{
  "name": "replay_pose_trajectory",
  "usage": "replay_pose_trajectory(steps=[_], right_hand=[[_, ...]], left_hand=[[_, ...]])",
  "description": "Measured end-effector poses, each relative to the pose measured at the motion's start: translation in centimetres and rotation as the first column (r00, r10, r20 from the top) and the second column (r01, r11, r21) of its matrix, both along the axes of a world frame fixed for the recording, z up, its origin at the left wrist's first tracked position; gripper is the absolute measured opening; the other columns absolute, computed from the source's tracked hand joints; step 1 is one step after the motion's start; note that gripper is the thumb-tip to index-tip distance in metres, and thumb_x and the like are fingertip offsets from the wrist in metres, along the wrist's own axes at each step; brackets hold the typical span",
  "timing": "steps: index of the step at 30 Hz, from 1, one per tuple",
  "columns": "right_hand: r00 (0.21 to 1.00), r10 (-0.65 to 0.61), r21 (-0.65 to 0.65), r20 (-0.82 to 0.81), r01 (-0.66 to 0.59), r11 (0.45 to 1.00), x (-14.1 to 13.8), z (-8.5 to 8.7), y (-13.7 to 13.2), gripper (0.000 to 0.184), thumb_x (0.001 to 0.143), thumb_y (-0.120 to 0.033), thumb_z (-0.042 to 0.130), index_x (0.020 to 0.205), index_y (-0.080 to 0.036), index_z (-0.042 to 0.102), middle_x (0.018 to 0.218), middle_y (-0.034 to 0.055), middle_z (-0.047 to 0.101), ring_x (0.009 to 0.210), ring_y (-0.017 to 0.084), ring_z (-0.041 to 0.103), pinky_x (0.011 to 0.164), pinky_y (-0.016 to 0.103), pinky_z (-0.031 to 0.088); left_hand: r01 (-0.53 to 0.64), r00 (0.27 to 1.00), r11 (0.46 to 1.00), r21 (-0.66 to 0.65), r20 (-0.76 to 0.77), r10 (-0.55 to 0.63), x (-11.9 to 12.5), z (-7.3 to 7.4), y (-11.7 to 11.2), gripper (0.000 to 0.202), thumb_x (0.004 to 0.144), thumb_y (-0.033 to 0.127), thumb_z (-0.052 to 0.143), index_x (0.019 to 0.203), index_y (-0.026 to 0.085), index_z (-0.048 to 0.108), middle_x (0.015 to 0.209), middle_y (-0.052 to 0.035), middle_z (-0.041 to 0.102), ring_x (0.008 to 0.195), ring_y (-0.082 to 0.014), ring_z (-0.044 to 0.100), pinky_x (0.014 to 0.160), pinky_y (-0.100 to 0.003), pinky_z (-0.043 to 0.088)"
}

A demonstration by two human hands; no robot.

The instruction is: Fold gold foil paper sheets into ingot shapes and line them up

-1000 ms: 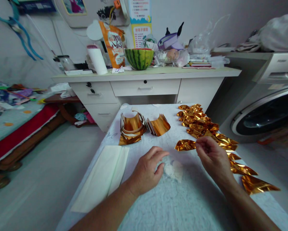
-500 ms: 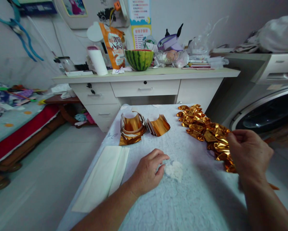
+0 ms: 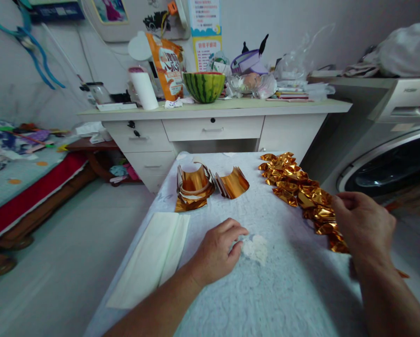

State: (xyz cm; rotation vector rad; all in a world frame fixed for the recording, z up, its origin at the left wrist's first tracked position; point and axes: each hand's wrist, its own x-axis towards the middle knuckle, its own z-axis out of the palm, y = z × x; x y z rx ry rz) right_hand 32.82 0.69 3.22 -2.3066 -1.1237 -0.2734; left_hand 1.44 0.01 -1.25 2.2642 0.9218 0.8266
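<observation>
My left hand [image 3: 219,250] rests on the white tablecloth [image 3: 266,299], fingers curled, fingertips touching a small white crumpled wad [image 3: 255,247]. My right hand [image 3: 364,227] hovers over the row of folded gold foil pieces [image 3: 301,192] along the table's right edge, fingers bent over the pile; whether it grips a piece is hidden. Two stacks of curled gold foil sheets [image 3: 195,183] [image 3: 233,182] stand at the far middle of the table.
A stack of pale paper sheets [image 3: 154,257] lies at the table's left edge. Behind stands a desk [image 3: 213,126] with a halved watermelon [image 3: 203,85], a snack bag and clutter. A washing machine [image 3: 388,159] is at right, a bed [image 3: 20,178] at left.
My right hand carried a folded gold foil piece from the table's middle over to the row at the right edge. The left hand stayed by the white wad.
</observation>
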Motion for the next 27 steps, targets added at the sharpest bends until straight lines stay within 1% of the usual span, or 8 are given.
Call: replay_pose_trajectory(steps=[8,11,14,18,20,22,25,27], right_hand=[[0.990,0.124,0.323,0.064,-0.138,0.936,-2.4,0.1,-0.6,0.027,0.079,-0.032,0.054,0.093,-0.016,0.071,0.072,0.0076,0.068,0.065,0.020,0.062,0.067,0.029,0.044],[0.948,0.317,0.248,0.031,-0.315,0.916,-4.5,0.4,-0.9,0.026,0.081,-0.034,0.053,0.092,-0.017,0.069,0.077,0.0084,0.069,0.070,0.022,0.064,0.069,0.030,0.046],[0.852,0.524,0.200,0.006,-0.514,0.834,-6.3,0.5,-1.0,0.020,0.083,-0.033,0.051,0.089,-0.021,0.066,0.077,0.0053,0.068,0.068,0.021,0.063,0.066,0.031,0.046],[0.625,0.778,-0.041,-0.072,-0.781,0.623,-8.3,0.7,-0.9,0.015,0.084,-0.028,0.052,0.085,-0.020,0.064,0.081,0.0061,0.067,0.070,0.020,0.062,0.065,0.031,0.044],[0.522,0.844,-0.152,-0.122,-0.850,0.504,-9.3,0.7,-0.5,0.012,0.084,-0.025,0.054,0.084,-0.021,0.065,0.085,0.0061,0.067,0.074,0.020,0.062,0.066,0.031,0.044],[0.465,0.872,-0.220,-0.153,-0.876,0.428,-10.3,0.6,0.2,0.011,0.084,-0.021,0.056,0.085,-0.021,0.067,0.087,0.0059,0.067,0.076,0.020,0.062,0.068,0.030,0.043],[0.439,0.885,-0.269,-0.155,-0.881,0.390,-12.0,0.0,2.1,0.013,0.085,-0.018,0.057,0.087,-0.021,0.070,0.088,0.0055,0.068,0.079,0.019,0.062,0.072,0.028,0.043],[0.464,0.876,-0.277,-0.132,-0.866,0.417,-13.1,-0.9,3.7,0.011,0.084,-0.017,0.060,0.086,-0.020,0.071,0.088,0.0055,0.067,0.084,0.019,0.063,0.076,0.027,0.044]], left_hand=[[0.001,1.000,1.000,-0.003,-0.008,-0.001,0.0,0.1,0.0,0.031,0.080,0.004,0.051,0.105,0.018,0.063,0.100,-0.0053,0.063,0.092,-0.0173,0.062,0.080,-0.028,0.050],[-0.009,1.000,1.000,-0.009,-0.002,0.009,0.0,-0.1,0.0,0.029,0.081,0.005,0.051,0.103,0.018,0.064,0.097,-0.0049,0.064,0.090,-0.0171,0.062,0.080,-0.029,0.049],[-0.046,0.999,0.998,-0.033,0.001,0.046,0.0,-0.3,0.1,0.027,0.081,0.006,0.052,0.100,0.019,0.065,0.096,-0.0045,0.065,0.088,-0.0170,0.062,0.079,-0.029,0.049],[-0.143,0.989,0.984,-0.103,0.022,0.146,0.0,-0.3,0.4,0.025,0.079,0.005,0.053,0.094,0.019,0.066,0.093,-0.0034,0.065,0.081,-0.0151,0.062,0.075,-0.026,0.048],[-0.189,0.980,0.972,-0.140,0.043,0.197,0.1,-0.2,0.6,0.022,0.079,0.005,0.053,0.089,0.018,0.067,0.090,-0.0028,0.065,0.079,-0.0146,0.062,0.074,-0.026,0.048],[-0.226,0.968,0.960,-0.164,0.070,0.239,0.1,-0.2,0.9,0.020,0.079,0.005,0.053,0.084,0.018,0.067,0.084,-0.0018,0.064,0.077,-0.0143,0.061,0.071,-0.025,0.046],[-0.252,0.954,0.948,-0.195,0.112,0.276,0.0,-0.4,1.1,0.018,0.079,0.006,0.052,0.081,0.018,0.066,0.079,-0.0004,0.062,0.074,-0.0137,0.059,0.069,-0.024,0.044],[-0.262,0.945,0.939,-0.223,0.138,0.296,0.0,-0.6,1.2,0.017,0.080,0.008,0.052,0.080,0.017,0.065,0.078,0.0001,0.061,0.073,-0.0134,0.058,0.068,-0.024,0.043]])
